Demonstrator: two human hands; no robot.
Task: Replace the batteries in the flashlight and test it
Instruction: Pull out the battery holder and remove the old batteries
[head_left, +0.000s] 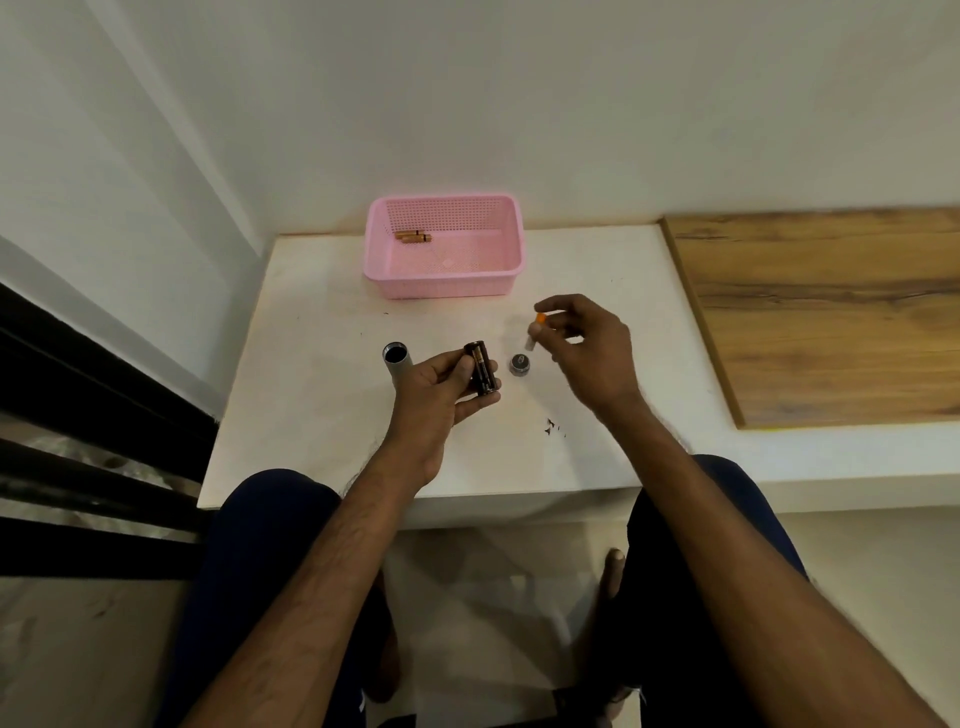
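Note:
My left hand (441, 395) grips a dark cylindrical battery holder (481, 374) with batteries in it, held upright over the white table (322, 415). Just left of that hand the grey flashlight tube (397, 361) lies with its open dark end facing up and away. My right hand (587, 348) pinches a single battery (535, 330) with an orange tip; it is blurred and tilted above the table. Below it the round flashlight cap (520, 364) stands on the table.
A pink perforated basket (498, 270) stands at the back of the table with copper-coloured batteries (411, 236) in its far left corner. A wooden board (831, 312) lies to the right. Black window bars run along the left. My knees sit under the table's front edge.

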